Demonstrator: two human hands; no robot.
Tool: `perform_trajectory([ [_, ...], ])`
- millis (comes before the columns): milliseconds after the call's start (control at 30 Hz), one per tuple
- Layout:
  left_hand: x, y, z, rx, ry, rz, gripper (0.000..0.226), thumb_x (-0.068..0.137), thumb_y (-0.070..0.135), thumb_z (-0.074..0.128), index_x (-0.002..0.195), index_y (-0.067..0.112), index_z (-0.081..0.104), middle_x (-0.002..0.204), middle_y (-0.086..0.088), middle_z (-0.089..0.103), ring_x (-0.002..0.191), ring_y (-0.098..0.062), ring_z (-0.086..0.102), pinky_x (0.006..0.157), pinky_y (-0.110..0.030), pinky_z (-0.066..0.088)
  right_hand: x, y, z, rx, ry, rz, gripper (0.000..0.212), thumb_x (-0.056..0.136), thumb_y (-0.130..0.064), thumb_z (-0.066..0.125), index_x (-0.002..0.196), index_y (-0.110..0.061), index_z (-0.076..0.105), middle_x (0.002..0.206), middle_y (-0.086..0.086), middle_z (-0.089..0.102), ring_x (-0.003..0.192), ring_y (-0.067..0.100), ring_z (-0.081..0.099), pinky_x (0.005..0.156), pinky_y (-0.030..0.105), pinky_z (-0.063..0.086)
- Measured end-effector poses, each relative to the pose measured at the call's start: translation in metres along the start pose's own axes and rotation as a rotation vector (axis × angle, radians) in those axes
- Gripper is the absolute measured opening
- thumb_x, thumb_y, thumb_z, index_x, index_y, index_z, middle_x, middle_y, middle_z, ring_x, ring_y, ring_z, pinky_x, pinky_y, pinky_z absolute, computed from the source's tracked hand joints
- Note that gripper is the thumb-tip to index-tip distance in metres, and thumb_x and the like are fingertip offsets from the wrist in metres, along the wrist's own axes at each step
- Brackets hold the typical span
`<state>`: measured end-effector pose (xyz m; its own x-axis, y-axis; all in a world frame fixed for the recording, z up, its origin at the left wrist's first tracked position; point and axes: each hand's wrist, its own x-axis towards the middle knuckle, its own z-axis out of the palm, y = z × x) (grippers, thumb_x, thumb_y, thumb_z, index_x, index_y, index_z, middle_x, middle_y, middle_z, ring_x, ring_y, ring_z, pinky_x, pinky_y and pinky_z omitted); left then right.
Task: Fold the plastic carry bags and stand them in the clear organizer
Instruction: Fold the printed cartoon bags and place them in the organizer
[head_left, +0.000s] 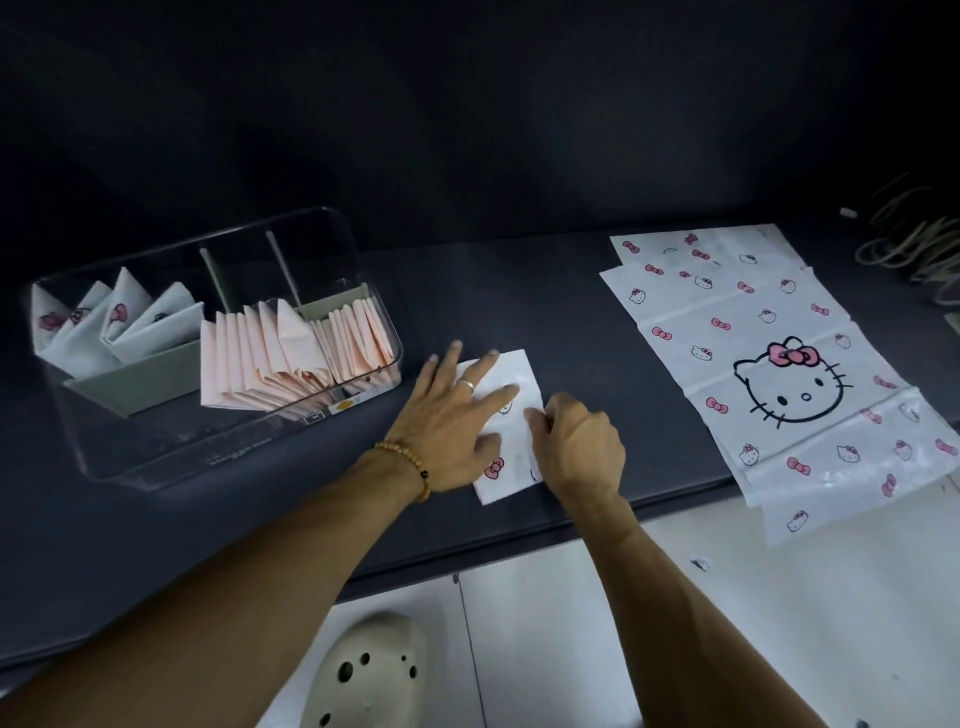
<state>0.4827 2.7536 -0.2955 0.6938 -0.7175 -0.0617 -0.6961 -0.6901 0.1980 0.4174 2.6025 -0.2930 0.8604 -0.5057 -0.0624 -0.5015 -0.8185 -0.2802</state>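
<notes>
A white plastic bag with cat faces and pink bows, folded into a narrow strip, lies on the dark table in front of me. My left hand presses flat on it with fingers spread. My right hand pinches the strip's right edge with curled fingers. The clear organizer stands at the left. It holds white folded triangles in its left compartment and pink folded bags in the middle and right ones.
Flat unfolded cat-print bags lie stacked at the right, overhanging the table's front edge. Pale cords sit at the far right. Below the table are white floor tiles and a cream clog.
</notes>
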Motion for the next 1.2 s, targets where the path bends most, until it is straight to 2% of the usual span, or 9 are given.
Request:
perform_trajectory([
  [133,-0.018,-0.007,0.01,0.104,-0.056,-0.049,0.063,0.092,0.061,0.027,0.145,0.028,0.031,0.15,-0.01,0.031,0.139,-0.031,0.022,0.111,-0.044,0.023,-0.003,0.005,-0.002,0.165,0.07,-0.046,0.024,0.098,-0.036,0.046,0.104,-0.013,0.054,0.098,0.007,0.062,0.089,0.029,0.06,0.071,0.034,0.042],
  [233,-0.034,-0.001,0.012,0.163,0.069,-0.109,0.067,0.085,0.066,0.028,0.131,0.023,0.052,0.124,-0.006,0.056,0.112,-0.029,0.048,0.086,-0.042,0.042,-0.027,0.012,-0.005,0.213,0.21,-0.172,0.035,0.096,-0.033,0.046,0.122,-0.01,0.052,0.117,0.008,0.057,0.105,0.026,0.052,0.086,0.04,0.043],
  [333,-0.042,0.006,0.013,0.186,0.146,-0.16,0.062,0.084,0.067,0.039,0.122,0.023,0.059,0.107,-0.003,0.058,0.095,-0.027,0.049,0.075,-0.04,0.041,-0.061,0.03,0.004,0.054,0.077,-0.298,0.058,0.097,-0.043,0.034,0.142,-0.007,0.04,0.147,0.012,0.041,0.136,0.028,0.037,0.109,0.042,0.033],
  [433,-0.053,0.013,0.013,0.175,0.166,-0.218,0.055,0.081,0.063,0.046,0.113,0.023,0.063,0.101,-0.002,0.058,0.094,-0.027,0.048,0.076,-0.041,0.039,-0.071,0.042,0.014,-0.125,-0.083,-0.321,0.07,0.096,-0.052,0.006,0.153,-0.012,0.014,0.161,0.004,0.007,0.148,0.019,0.003,0.118,0.04,0.002],
  [600,-0.047,0.023,-0.004,0.162,0.213,-0.082,0.041,0.083,0.048,0.05,0.099,0.017,0.071,0.113,-0.004,0.064,0.121,-0.026,0.049,0.1,-0.046,0.035,-0.064,0.047,0.012,-0.158,-0.138,-0.356,0.072,0.097,-0.057,0.008,0.154,-0.013,0.007,0.162,0.003,-0.002,0.148,0.018,-0.005,0.115,0.039,-0.007],
  [733,-0.011,0.042,0.006,-0.023,-0.005,0.207,0.048,0.097,0.026,0.044,0.144,0.016,0.036,0.153,-0.001,0.032,0.144,-0.016,0.019,0.115,-0.029,0.015,-0.062,0.051,0.011,-0.183,-0.172,-0.377,0.075,0.095,-0.063,0.004,0.154,-0.017,-0.002,0.161,0.0,-0.008,0.147,0.016,-0.011,0.116,0.04,-0.008],
  [867,-0.004,0.04,0.024,-0.011,-0.125,0.202,0.059,0.101,0.04,0.026,0.152,0.019,0.003,0.16,0.004,0.002,0.146,-0.008,-0.006,0.116,-0.027,-0.005,-0.06,0.054,0.011,-0.143,-0.192,-0.396,0.076,0.093,-0.066,0.003,0.153,-0.021,-0.007,0.16,-0.004,-0.01,0.145,0.012,-0.016,0.119,0.042,-0.005],
  [967,-0.014,0.025,0.03,0.075,-0.071,0.116,0.07,0.094,0.059,0.013,0.152,0.021,0.0,0.16,0.003,-0.001,0.146,-0.012,-0.007,0.116,-0.032,-0.006,-0.06,0.055,0.01,-0.138,-0.201,-0.396,0.078,0.092,-0.067,0.002,0.153,-0.018,0.0,0.161,-0.003,-0.007,0.147,0.013,-0.013,0.119,0.042,-0.006],
  [1200,-0.022,0.01,0.025,0.128,-0.053,-0.158,0.108,0.07,0.088,0.021,0.151,0.018,0.002,0.159,-0.01,-0.001,0.146,-0.029,-0.004,0.117,-0.044,0.002,-0.06,0.051,0.005,-0.11,-0.238,-0.398,0.077,0.091,-0.066,0.003,0.153,-0.021,0.002,0.161,-0.005,-0.005,0.147,0.016,-0.012,0.118,0.044,-0.008],
])
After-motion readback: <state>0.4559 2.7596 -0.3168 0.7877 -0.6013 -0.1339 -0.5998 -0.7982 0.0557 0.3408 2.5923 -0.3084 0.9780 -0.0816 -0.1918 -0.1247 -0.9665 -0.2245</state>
